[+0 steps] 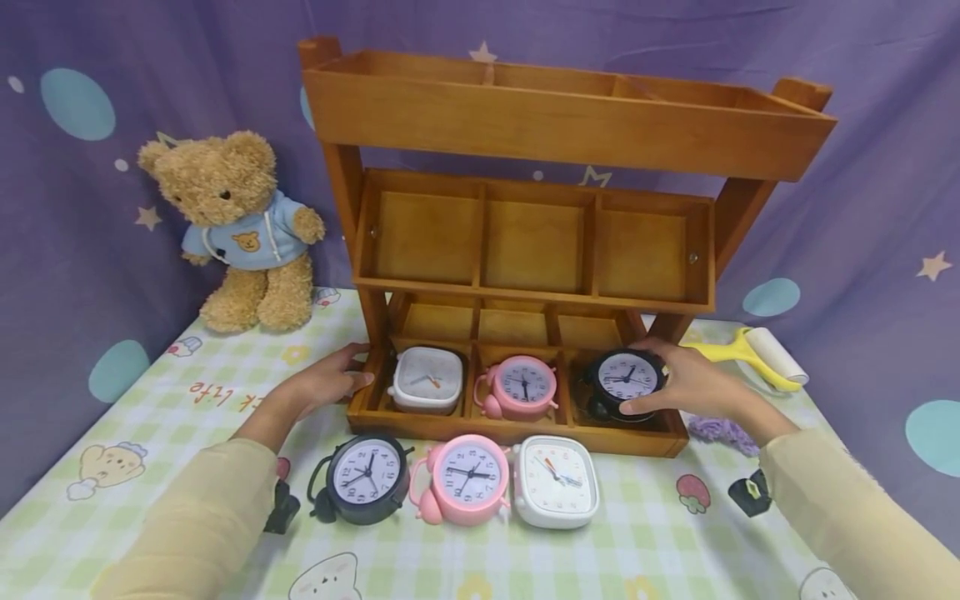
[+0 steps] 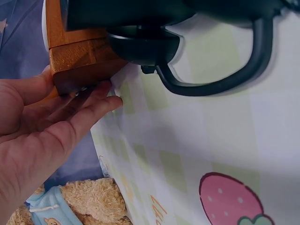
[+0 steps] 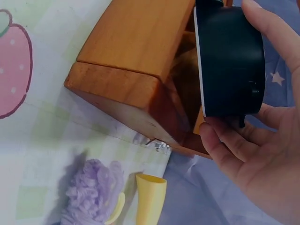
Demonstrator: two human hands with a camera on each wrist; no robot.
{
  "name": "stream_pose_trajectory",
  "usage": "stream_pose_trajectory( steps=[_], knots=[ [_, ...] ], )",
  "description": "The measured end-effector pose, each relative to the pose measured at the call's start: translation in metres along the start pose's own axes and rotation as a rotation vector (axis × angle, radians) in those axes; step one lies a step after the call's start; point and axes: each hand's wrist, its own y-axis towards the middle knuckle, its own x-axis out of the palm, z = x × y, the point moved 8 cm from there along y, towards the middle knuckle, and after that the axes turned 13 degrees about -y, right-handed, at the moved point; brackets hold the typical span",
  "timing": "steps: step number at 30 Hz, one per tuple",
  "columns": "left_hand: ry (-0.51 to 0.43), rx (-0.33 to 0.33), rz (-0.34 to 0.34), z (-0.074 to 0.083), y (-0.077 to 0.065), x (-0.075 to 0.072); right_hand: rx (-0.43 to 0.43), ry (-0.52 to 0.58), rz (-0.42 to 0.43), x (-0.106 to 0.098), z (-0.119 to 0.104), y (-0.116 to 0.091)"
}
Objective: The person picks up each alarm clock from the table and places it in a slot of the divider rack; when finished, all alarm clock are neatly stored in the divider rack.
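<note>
My right hand grips a black twin-bell alarm clock in the right bottom compartment of the wooden shelf; thumb and fingers are on opposite sides of its round case. At the shelf's left end, my left hand rests against the outer side with mostly straight fingers. A white square clock lies in the left bottom compartment, a pink alarm clock in the middle one. In front lie another black clock, a pink one and a white square one.
A teddy bear in a blue hoodie sits at the back left. Right of the shelf lie a yellow-handled lint roller and a purple fluffy item. A checked cloth covers the table before a purple curtain.
</note>
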Motion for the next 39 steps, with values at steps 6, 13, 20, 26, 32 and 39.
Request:
stream_pose_trajectory(
  steps=[6,13,20,26,32,39],
  knots=[
    [-0.004,-0.002,-0.010,-0.001,0.000,0.000,-0.036,0.015,-0.024,0.011,-0.003,0.011],
    [-0.009,-0.001,-0.014,-0.002,0.000,0.001,-0.049,-0.002,-0.044,0.021,-0.003,0.018],
    [-0.009,-0.002,-0.016,-0.001,-0.001,0.002,-0.043,-0.053,-0.077,0.026,-0.001,0.020],
    [-0.003,0.004,-0.013,-0.001,0.000,0.001,-0.059,-0.132,-0.133,0.030,-0.004,0.021],
    [-0.003,0.007,-0.012,0.000,0.001,0.001,-0.097,-0.158,-0.145,0.028,-0.007,0.022],
    [-0.007,0.004,-0.011,0.000,-0.001,0.001,-0.132,-0.120,-0.096,0.011,-0.015,0.018]
  ],
)
